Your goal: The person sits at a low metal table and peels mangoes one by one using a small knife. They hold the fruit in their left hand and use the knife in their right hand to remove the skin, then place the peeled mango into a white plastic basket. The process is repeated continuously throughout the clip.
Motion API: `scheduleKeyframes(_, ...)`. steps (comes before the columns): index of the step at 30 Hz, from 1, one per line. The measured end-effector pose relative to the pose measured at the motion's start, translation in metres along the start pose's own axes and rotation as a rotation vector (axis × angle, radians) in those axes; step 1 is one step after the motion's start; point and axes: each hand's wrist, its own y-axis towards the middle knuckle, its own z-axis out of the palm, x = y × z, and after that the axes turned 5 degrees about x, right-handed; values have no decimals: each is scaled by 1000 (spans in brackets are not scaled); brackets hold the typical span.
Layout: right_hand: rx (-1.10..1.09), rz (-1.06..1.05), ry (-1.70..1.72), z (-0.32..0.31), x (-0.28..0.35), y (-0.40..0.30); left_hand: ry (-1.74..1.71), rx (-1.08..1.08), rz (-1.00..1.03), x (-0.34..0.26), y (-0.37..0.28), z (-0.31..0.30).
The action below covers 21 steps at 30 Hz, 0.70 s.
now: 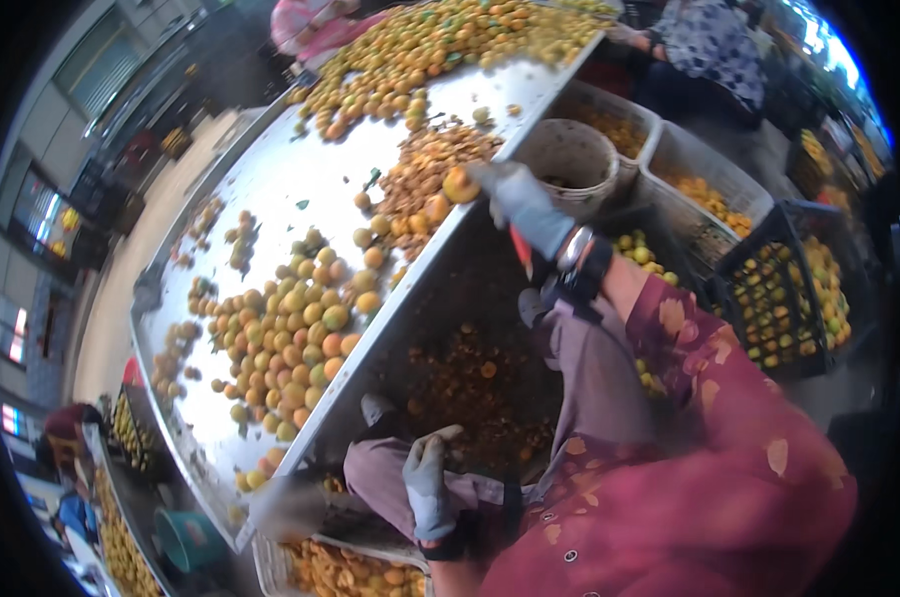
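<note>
My right hand, in a grey-white work glove, reaches over the near edge of a metal sorting table. A red handle sticks out below its palm; the rest of that tool is hidden. At its fingertips is an orange apricot-like fruit, seemingly cut, beside a heap of brown pits and scraps. My left hand, also gloved, is low above my thigh with one finger stretched out and the others curled. Nothing is clearly visible in it. Whole fruits are spread on the table in front of me.
A larger fruit pile covers the table's far end. To the right are a dirty bucket, white bins and a black crate of fruit. A fruit-filled bin stands below left. Scraps litter the floor. Other people sit nearby.
</note>
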Motion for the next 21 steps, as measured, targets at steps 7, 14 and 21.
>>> scheduleKeyframes(7, 155, 117, 69, 18, -30, -8, 135, -38, 87, -10, -1, -17)
scheduleKeyframes(14, 675, 410, -160, 85, -21, -68, 416, -106, 68, -48, 7, -48)
scheduleKeyframes(21, 1011, 233, 68, 126, -22, -72, 666, -232, 207, -85, 30, -75)
